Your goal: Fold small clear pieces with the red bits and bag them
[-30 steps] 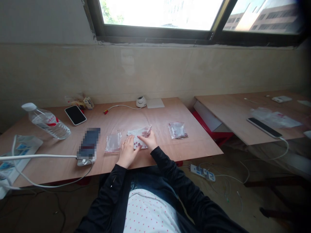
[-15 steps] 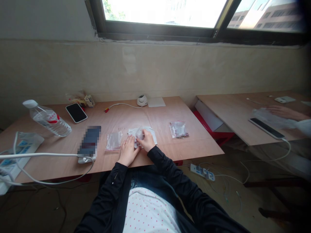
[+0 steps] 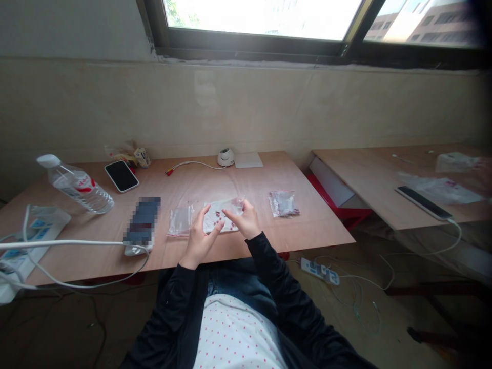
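Note:
A white sheet (image 3: 210, 221) lies on the table in front of me, with several small dark red pieces (image 3: 218, 214) scattered on it. My left hand (image 3: 200, 237) is over the sheet's left edge, thumb and fingers apart, holding nothing visible. My right hand (image 3: 248, 221) is over the right edge, its thumb stretched left toward the pieces and its fingers curved away from the thumb. Clear plastic (image 3: 235, 203) shows by the right fingertips; whether they touch it is unclear. A flat clear zip bag (image 3: 180, 220) lies left of my left hand.
Another clear bag (image 3: 283, 203) with small contents lies to the right. A phone on a white charger (image 3: 142, 225), a water bottle (image 3: 82, 187), a second phone (image 3: 122, 176) and a power strip (image 3: 36, 246) are leftward. A dome camera (image 3: 225, 157) stands behind.
My hands were close together with the right pinching clear plastic over the sheet. They have moved apart and spread, uncovering the red pieces. The neighbouring person's hand has moved right.

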### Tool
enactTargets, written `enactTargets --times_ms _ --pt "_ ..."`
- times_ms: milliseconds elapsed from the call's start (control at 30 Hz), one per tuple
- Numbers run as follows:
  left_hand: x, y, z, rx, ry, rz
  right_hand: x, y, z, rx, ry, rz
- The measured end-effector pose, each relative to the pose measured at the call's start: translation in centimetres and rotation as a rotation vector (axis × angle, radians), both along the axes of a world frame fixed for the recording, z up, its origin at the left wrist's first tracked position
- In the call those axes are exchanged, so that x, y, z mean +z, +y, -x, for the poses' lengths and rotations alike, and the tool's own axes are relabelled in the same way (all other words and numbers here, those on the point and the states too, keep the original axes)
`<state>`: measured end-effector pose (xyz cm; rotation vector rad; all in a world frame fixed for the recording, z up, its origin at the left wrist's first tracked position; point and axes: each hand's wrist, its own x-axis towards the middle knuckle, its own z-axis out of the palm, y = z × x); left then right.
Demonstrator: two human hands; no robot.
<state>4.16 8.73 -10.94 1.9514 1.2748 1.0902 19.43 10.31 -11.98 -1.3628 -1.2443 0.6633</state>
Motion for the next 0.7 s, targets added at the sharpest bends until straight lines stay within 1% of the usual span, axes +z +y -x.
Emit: enactTargets --times_ms 67,133,233,300,367,433,500,567,700 --pt "1.2 -1.2 -0.5 -0.024 -0.048 -0.013 0.4 -1.7 0.6 0.044 -0.030 0.011" --pt "1.9 -2.2 -1.0 -0.050 -0.050 -0.023 0.4 -3.4 1.6 0.097 -0.077 0.006" --pt "2.3 -3.0 -1.2 -0.041 -0.056 -0.024 -0.1 -5.4 3.2 0.112 -0.105 0.029" --pt "2.4 -3.2 -1.1 -0.005 -0.116 0.021 -0.6 -6.3 4.0 0.129 -0.074 0.059" --pt "2.4 -3.1 -0.8 0.018 -0.243 0.128 -0.9 -6.8 4.5 0.196 0.002 0.096" --pt "2.4 -2.9 -0.4 0.020 -0.402 0.268 -1.1 -7.2 4.7 0.275 0.119 0.142" --pt "2.5 -2.6 0.0 0.019 -0.526 0.372 -1.1 -7.6 4.7 0.333 0.248 0.190" --pt "2.5 -2.4 0.4 0.017 -0.582 0.414 -1.0 -7.9 4.5 0.367 0.380 0.225" --pt "2.5 -2.1 1.1 -0.009 -0.623 0.442 -1.0 -8.4 3.6 0.412 0.610 0.260"
